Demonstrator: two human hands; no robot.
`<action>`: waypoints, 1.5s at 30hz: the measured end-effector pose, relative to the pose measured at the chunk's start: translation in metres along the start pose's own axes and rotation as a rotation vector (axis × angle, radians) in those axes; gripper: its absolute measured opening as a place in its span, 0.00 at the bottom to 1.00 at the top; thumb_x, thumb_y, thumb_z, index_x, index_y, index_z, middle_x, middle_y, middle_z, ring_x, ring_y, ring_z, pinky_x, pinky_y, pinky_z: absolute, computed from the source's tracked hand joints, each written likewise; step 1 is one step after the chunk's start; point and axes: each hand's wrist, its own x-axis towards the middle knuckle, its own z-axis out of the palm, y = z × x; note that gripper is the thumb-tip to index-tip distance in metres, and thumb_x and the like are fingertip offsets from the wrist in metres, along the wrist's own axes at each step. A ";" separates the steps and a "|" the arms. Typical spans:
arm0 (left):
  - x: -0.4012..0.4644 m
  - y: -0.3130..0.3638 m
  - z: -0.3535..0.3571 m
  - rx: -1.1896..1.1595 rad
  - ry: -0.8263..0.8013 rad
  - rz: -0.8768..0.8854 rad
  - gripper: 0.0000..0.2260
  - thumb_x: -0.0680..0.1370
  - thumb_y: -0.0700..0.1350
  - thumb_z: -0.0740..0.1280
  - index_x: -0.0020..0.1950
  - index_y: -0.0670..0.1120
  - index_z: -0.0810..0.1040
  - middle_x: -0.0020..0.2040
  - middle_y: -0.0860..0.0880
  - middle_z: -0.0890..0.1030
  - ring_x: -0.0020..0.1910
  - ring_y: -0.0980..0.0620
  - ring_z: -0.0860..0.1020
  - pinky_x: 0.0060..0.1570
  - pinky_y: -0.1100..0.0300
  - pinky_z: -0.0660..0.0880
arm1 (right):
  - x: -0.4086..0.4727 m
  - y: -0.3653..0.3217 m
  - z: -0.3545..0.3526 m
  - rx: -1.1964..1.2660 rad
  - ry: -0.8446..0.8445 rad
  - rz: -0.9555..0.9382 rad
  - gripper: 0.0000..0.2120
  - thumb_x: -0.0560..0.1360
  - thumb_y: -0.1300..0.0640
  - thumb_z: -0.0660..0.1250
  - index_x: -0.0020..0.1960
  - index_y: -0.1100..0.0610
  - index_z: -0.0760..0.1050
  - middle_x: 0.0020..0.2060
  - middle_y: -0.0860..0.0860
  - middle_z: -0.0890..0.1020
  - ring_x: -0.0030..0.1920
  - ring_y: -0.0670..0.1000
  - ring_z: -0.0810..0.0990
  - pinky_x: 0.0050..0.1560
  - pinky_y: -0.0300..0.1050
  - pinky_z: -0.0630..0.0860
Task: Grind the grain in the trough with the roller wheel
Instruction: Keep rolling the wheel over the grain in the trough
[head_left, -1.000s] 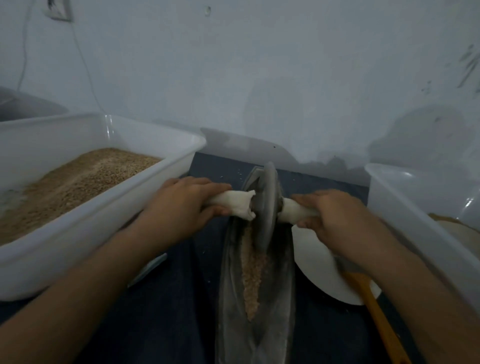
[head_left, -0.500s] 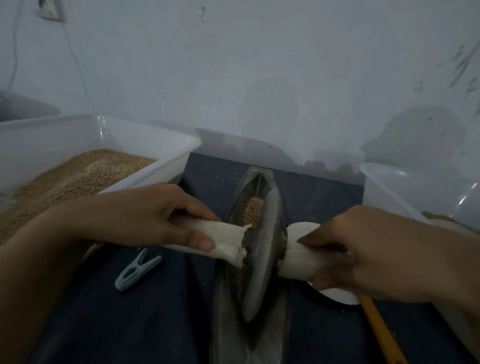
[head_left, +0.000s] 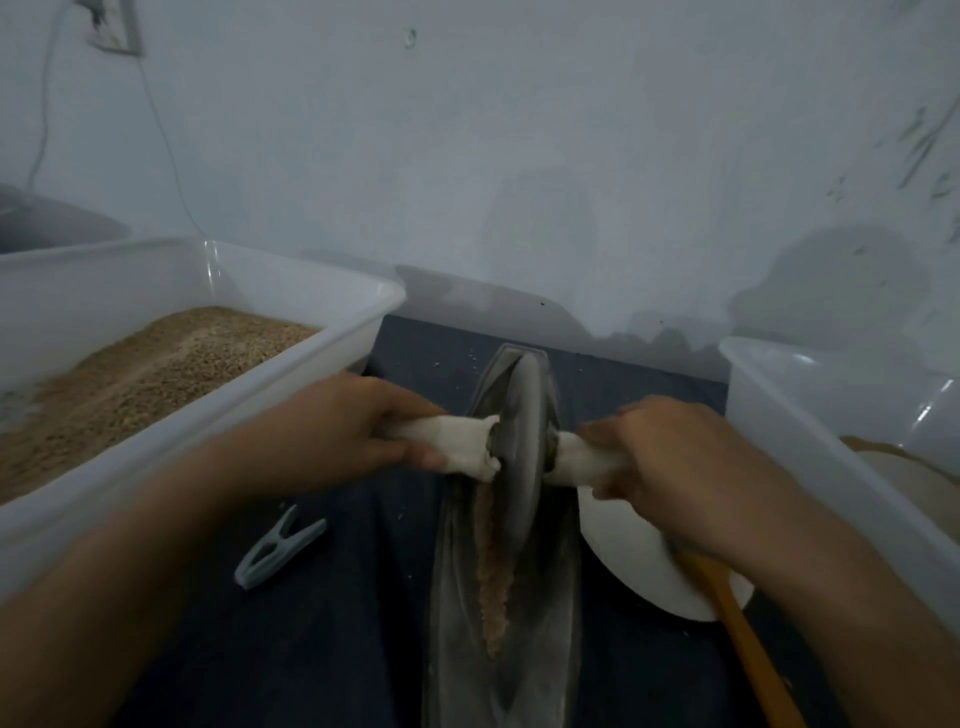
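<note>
Two hands on the roller

Left hand (head_left: 332, 431) and right hand (head_left: 670, 473) each curl around a white-wrapped handle (head_left: 457, 447) of the roller wheel (head_left: 522, 447), upright in the trough's (head_left: 545, 597) far half. Grain (head_left: 493, 582) lies nearer, along the groove.

both hands (head_left: 332, 431) (head_left: 670, 467) grip the roller wheel (head_left: 522, 457) in the trough (head_left: 457, 597).
</note>
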 end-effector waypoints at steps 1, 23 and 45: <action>-0.006 0.001 -0.007 -0.055 -0.108 0.008 0.18 0.69 0.64 0.64 0.58 0.64 0.77 0.48 0.62 0.82 0.46 0.66 0.77 0.47 0.71 0.72 | -0.006 -0.003 -0.008 -0.011 -0.055 -0.036 0.14 0.76 0.51 0.63 0.61 0.47 0.73 0.51 0.48 0.78 0.50 0.48 0.76 0.45 0.37 0.70; 0.010 -0.008 0.027 0.144 0.350 0.059 0.21 0.73 0.59 0.65 0.64 0.56 0.75 0.53 0.52 0.80 0.48 0.52 0.78 0.44 0.60 0.70 | -0.005 0.029 0.005 0.330 0.105 0.038 0.33 0.73 0.43 0.66 0.73 0.40 0.54 0.62 0.35 0.62 0.64 0.39 0.61 0.61 0.36 0.59; 0.011 -0.010 0.031 0.099 0.364 -0.002 0.22 0.73 0.60 0.65 0.65 0.58 0.74 0.56 0.53 0.80 0.50 0.54 0.77 0.40 0.67 0.62 | -0.091 0.049 0.017 0.896 -0.152 0.459 0.16 0.79 0.59 0.56 0.41 0.43 0.76 0.25 0.53 0.76 0.21 0.49 0.74 0.25 0.44 0.76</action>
